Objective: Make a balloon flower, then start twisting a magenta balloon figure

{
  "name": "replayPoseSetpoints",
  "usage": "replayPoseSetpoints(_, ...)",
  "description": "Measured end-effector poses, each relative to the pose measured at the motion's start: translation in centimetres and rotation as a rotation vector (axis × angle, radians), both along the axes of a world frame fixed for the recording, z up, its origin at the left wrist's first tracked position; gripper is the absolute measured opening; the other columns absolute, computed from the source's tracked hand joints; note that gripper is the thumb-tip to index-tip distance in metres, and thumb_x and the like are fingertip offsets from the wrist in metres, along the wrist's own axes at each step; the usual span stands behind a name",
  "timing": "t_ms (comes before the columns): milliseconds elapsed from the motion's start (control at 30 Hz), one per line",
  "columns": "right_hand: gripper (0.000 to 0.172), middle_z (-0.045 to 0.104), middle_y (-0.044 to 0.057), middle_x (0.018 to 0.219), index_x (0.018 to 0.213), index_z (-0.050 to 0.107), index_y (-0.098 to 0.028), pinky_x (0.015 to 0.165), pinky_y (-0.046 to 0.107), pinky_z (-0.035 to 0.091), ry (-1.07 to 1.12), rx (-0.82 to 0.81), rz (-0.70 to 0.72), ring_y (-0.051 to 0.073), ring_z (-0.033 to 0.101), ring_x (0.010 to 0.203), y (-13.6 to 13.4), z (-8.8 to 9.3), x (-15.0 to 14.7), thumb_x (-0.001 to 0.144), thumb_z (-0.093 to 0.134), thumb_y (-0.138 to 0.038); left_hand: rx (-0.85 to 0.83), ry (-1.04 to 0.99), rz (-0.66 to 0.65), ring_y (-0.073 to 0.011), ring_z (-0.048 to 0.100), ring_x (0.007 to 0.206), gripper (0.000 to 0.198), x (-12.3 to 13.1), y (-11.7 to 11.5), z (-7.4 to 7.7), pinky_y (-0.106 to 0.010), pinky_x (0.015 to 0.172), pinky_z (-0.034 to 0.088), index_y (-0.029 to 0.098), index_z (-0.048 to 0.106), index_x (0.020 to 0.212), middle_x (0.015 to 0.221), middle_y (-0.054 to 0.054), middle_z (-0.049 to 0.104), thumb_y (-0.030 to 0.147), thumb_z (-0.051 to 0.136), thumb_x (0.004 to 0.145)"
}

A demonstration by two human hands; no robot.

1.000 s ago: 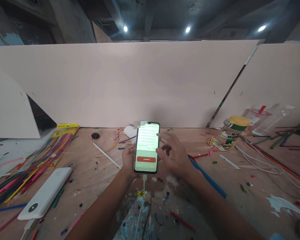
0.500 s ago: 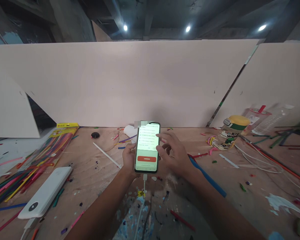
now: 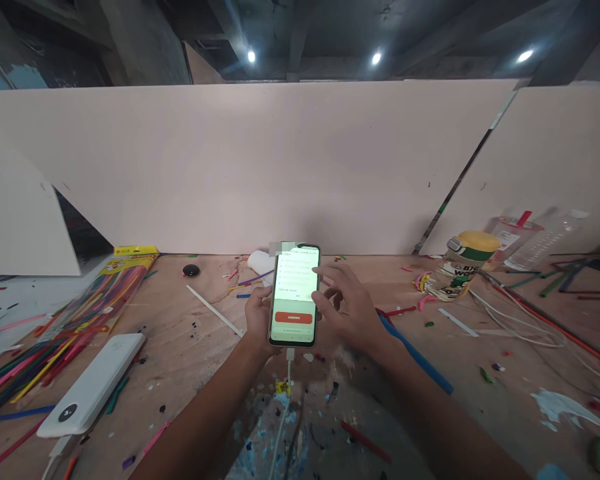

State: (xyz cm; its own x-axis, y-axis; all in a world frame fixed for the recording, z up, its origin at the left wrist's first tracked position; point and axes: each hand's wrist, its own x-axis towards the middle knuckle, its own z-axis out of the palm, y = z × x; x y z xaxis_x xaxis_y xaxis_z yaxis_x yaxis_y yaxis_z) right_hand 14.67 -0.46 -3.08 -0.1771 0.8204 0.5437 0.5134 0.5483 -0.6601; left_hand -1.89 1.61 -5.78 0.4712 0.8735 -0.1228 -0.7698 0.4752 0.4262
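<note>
A smartphone (image 3: 293, 297) with a lit screen is held upright above the table, in the middle of the head view. Its screen shows lines of small text and a wide red button; the text is too small to read. My left hand (image 3: 258, 319) grips the phone along its left side and from behind. At the right edge of the screen is my right hand (image 3: 347, 303), fingers apart and bent, with index finger and thumb tips at the glass. Whether they touch it I cannot tell. A white charging cable (image 3: 289, 363) runs down from the phone's bottom.
On the left lie a white power bank (image 3: 93, 383) and a pack of coloured pipe cleaners (image 3: 125, 273). A yellow-lidded bottle (image 3: 463, 263) and a clear plastic bottle (image 3: 545, 240) stand right. A white panel (image 3: 280, 167) rises behind the table. Scraps litter the wood.
Some marks beside the text lines on the phone screen have gone or faded. Both hands and the phone stay where they were.
</note>
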Motion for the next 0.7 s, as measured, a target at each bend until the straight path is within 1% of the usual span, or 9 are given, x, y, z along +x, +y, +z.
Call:
replayPoseSetpoints(67,0.033,0.051,0.009,0.120,0.120,0.050,-0.026,0.057,0.027,0.050,0.003,-0.002,-0.002,0.011,0.061,0.070,-0.02,0.02,0.03,0.087,0.052,-0.029,0.010,-0.004,-0.011,-0.0368,0.066,0.092,0.055,-0.07,0.08,-0.19,-0.046,0.083,0.046,0.005,0.060,0.117,0.098,-0.017,0.071,0.036,0.048,0.073)
replayPoseSetpoints(133,0.035,0.051,0.008,0.120,0.121,0.049,-0.026,0.056,0.026,0.049,0.009,-0.001,0.001,0.011,0.061,0.070,-0.07,0.02,0.04,0.086,0.053,-0.029,-0.005,-0.002,0.004,-0.0369,0.066,0.092,0.055,-0.10,0.09,-0.23,-0.046,0.083,0.046,0.005,0.060,0.118,0.098,-0.017,0.071,0.035,0.049,0.073)
replayPoseSetpoints(300,0.037,0.049,0.008,0.121,0.119,0.051,-0.027,0.054,0.025,0.049,-0.004,-0.005,0.032,0.010,0.059,0.067,-0.15,-0.10,0.00,0.083,0.058,-0.030,-0.049,-0.018,0.019,-0.0357,0.066,0.092,0.054,-0.04,-0.20,0.14,-0.045,0.084,0.046,0.006,0.061,0.117,0.098,-0.015,0.072,0.035,0.047,0.074)
replayPoseSetpoints(433,0.037,0.050,0.008,0.121,0.118,0.050,-0.027,0.057,0.025,0.050,-0.011,0.001,0.013,0.010,0.059,0.067,-0.03,-0.11,0.00,0.082,0.058,-0.030,-0.053,0.008,0.018,-0.0356,0.066,0.092,0.054,0.05,-0.31,0.38,-0.045,0.084,0.046,0.005,0.061,0.116,0.097,-0.015,0.072,0.035,0.046,0.074)
replayPoseSetpoints(600,0.043,0.051,0.008,0.120,0.125,0.045,-0.027,0.056,0.025,0.050,-0.002,-0.004,0.015,0.011,0.059,0.069,-0.01,-0.01,-0.01,0.084,0.056,-0.030,-0.006,0.017,-0.010,-0.0363,0.066,0.092,0.056,0.04,-0.13,0.20,-0.045,0.084,0.046,0.006,0.061,0.116,0.097,-0.015,0.072,0.036,0.048,0.071)
replayPoseSetpoints(700,0.043,0.051,0.008,0.120,0.125,0.044,-0.028,0.056,0.025,0.050,0.000,-0.005,0.017,0.011,0.059,0.069,-0.06,-0.06,-0.06,0.084,0.056,-0.029,0.025,-0.016,-0.024,-0.0360,0.066,0.092,0.055,-0.01,-0.06,0.09,-0.045,0.084,0.046,0.007,0.061,0.118,0.098,-0.015,0.072,0.034,0.049,0.071)
